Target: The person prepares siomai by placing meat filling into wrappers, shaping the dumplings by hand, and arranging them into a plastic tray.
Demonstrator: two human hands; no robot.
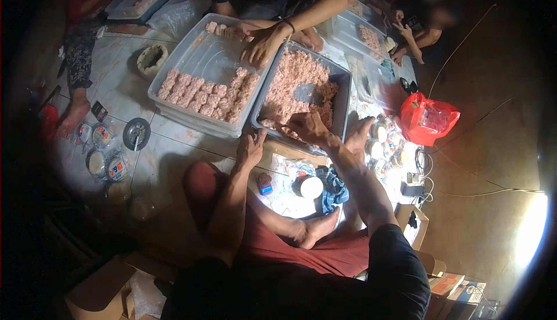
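Note:
A grey tub (347, 96) holds loose pink minced mixture (296, 67), with a bare patch of its bottom showing. At the near edge of the mixture is my right hand (310, 128), its fingers bent down and what they hold, if anything, hidden. My left hand (251, 149) is just outside the tub's near left corner, its fingers partly curled; whether it holds something cannot be made out. Left of the tub, a clear plastic container (168, 64) holds rows of pink shaped lumps (203, 95) along its near side and a few at its far side.
A co-worker's hand (264, 47) reaches over the clear container from the far side. Another person (426, 30) sits at the back right. A red plastic bag (429, 117), a white-topped jar (311, 187), a blue cloth (332, 187) and a dark round dish (137, 134) are on the floor.

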